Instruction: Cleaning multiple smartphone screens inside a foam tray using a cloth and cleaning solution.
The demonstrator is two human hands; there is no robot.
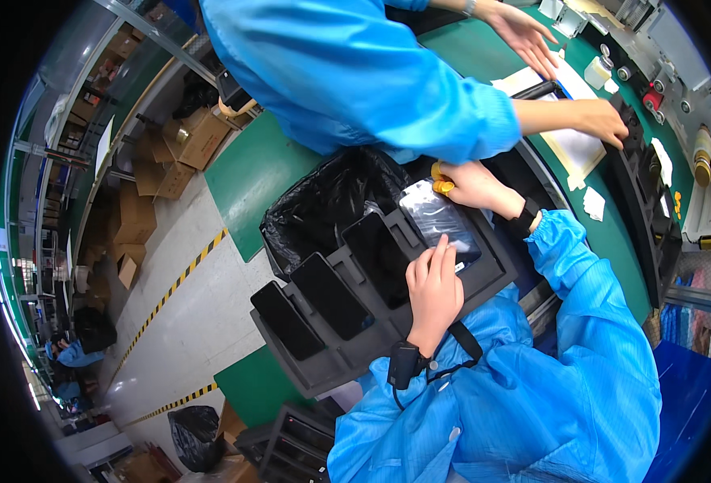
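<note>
A dark grey slotted tray (484,283) lies in front of me, with several phones in a row. The phone (468,251) at its right end has a shiny, wrinkled clear film (434,211) over its face. My right hand (478,188), with yellow finger cots on its fingertips, is closed in a pinch at the film's far edge. My left hand (436,296) rests its outstretched fingertips on the near part of the same phone, holding nothing. Further left sit three dark-screened phones: one (375,256), another (331,295) and the leftmost (287,320).
A black bag-lined bin (323,201) stands beyond the tray. A co-worker in a blue sleeve (452,113) reaches across the green bench (621,258) towards a black rack (641,201). Cardboard boxes (198,137) and striped floor tape (166,302) are at left; more trays (291,443) stand below.
</note>
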